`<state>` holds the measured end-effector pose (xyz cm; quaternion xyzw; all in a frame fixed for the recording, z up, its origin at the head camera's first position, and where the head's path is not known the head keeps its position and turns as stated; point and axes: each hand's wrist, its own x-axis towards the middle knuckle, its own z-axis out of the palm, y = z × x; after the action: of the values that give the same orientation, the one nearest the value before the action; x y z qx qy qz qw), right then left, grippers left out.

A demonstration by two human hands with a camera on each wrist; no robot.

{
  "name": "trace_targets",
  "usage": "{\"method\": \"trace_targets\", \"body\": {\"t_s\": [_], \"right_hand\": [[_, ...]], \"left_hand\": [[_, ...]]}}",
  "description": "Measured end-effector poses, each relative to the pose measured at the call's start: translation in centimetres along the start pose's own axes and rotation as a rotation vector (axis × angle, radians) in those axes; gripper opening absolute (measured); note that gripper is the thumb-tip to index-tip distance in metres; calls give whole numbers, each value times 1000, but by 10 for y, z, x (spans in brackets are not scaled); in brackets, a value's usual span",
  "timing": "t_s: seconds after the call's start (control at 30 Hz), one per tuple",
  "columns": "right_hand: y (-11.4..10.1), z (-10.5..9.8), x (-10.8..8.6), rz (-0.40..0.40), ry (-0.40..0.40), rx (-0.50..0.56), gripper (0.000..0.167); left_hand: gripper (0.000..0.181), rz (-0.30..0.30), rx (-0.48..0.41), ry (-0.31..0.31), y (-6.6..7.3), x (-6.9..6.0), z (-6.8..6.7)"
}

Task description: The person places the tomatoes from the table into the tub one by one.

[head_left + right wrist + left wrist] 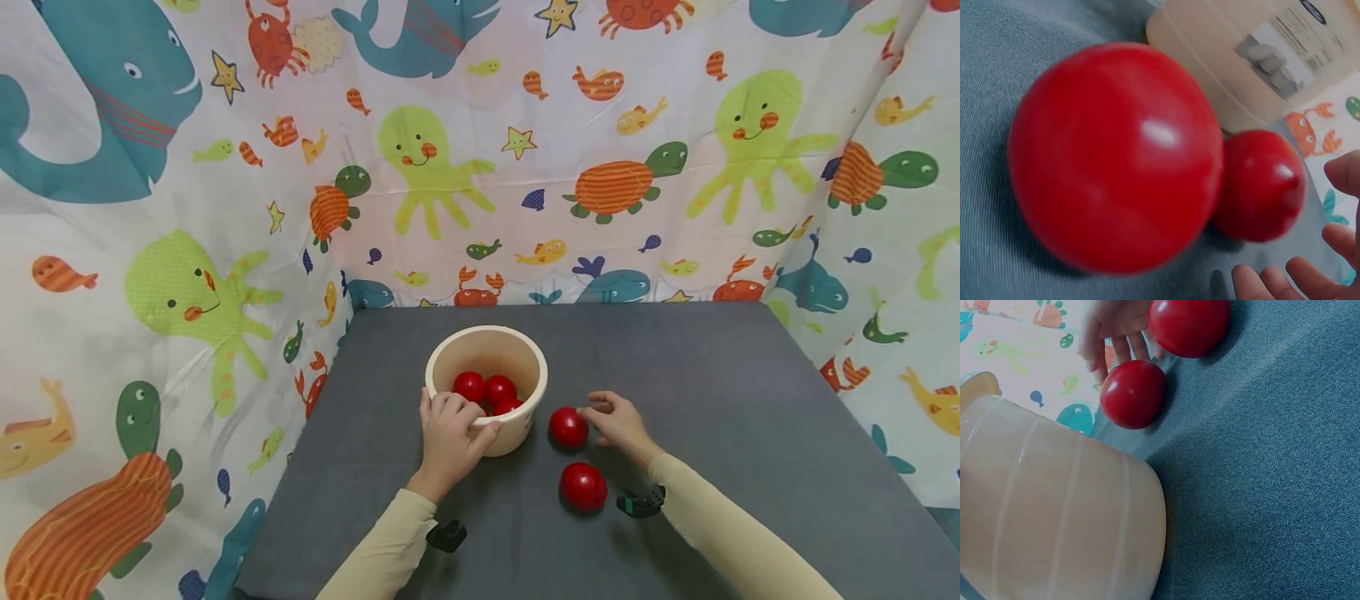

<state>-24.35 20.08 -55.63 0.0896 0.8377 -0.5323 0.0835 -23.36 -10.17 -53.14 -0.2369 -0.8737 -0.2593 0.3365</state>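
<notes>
A cream plastic bucket (517, 433) stands upright on the table with several glossy red balls (500, 389) inside, perhaps toy fruit. My left hand (448, 437) grips its near rim, fingers over the edge and thumb along the outside. To the right of the bucket lies one red ball (568, 428), and nearer to me a second red ball (583, 487). My right hand (618, 427) is at the right side of the farther ball, fingers loosely bent and spread. The right wrist view shows a gap between the fingertips (1247, 281) and that ball (1263, 187).
The dark grey cloth-covered table (675, 367) is enclosed at the back and sides by a white curtain (465, 83) printed with sea animals. A printed label (1279, 56) is on the bucket's side. Each wrist wears a dark band (641, 503).
</notes>
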Motion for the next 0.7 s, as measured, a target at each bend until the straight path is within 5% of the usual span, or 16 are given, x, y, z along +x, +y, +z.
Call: {"method": "trace_targets", "body": {"t_s": [0.33,0.7], "right_hand": [[-8,29,10,-10,22,-59,49],[-8,35,9,0,40,-56,44]], "left_hand": [[21,1,1,-3,1,0,0],[22,2,7,-10,0,0,0]]}}
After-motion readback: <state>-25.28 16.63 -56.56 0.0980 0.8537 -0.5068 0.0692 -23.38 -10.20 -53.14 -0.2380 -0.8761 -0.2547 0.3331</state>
